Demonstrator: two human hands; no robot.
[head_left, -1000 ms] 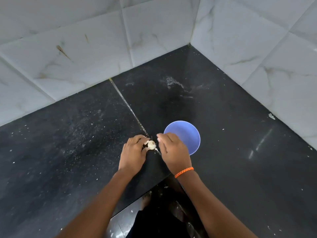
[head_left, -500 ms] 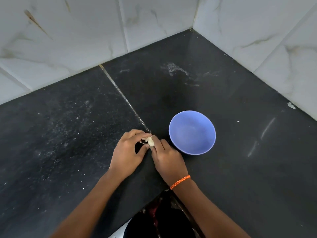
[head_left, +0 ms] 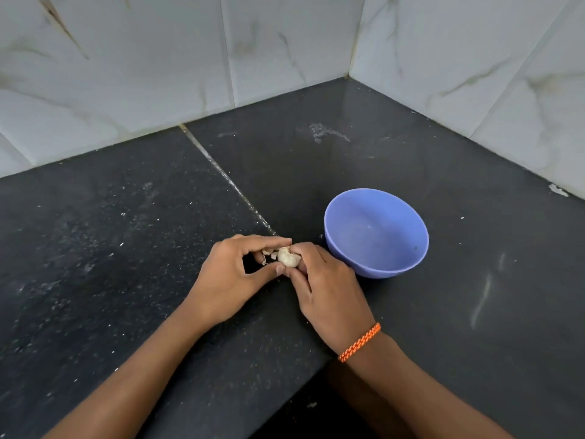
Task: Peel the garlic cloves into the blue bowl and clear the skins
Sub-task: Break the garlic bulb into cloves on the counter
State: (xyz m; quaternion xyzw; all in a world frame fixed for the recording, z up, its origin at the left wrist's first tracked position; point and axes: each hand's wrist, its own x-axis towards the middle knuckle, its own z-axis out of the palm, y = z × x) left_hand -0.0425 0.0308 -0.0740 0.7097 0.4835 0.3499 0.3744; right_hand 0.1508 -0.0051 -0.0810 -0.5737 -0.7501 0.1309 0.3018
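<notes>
While both hands meet over black stone counter (head_left: 126, 248), left hand (head_left: 228, 280) and right hand (head_left: 326, 289) pinch small pale garlic clove (head_left: 287, 257), loose papery skin (head_left: 267, 253) trailing, just left of round blue plastic bowl (head_left: 376, 232).

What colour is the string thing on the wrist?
The wristband on the right wrist is orange, with a braided pattern, shown in the head view.

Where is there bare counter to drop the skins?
Bare counter lies left of the left hand, up to the tiled wall. More right of the blue bowl. Crowded where both hands hold the garlic beside the bowl.
</notes>
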